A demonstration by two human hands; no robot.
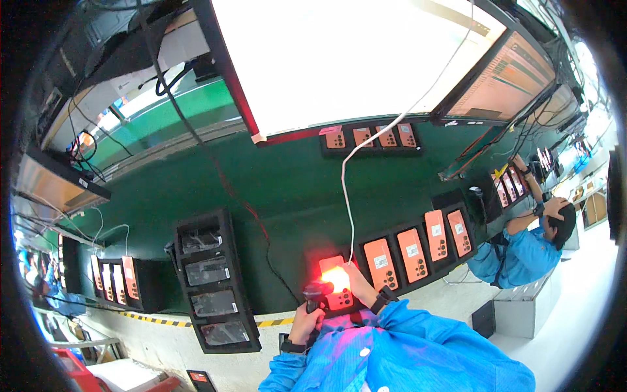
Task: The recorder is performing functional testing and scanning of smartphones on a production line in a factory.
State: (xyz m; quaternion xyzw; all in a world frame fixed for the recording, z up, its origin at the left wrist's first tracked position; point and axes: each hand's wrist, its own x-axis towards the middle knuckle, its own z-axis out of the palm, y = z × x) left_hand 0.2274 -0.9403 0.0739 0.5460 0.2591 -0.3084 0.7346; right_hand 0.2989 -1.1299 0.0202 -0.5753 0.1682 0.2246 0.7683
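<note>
Sleeve near tray of phones

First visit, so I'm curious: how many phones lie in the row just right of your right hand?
4: one phone nearest the right hand, a second phone beside it, a third phone beyond, a fourth phone farthest right. None seems hidden.

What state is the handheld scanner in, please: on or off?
On: the scanner in the left hand throws bright red light onto the phone.
</note>
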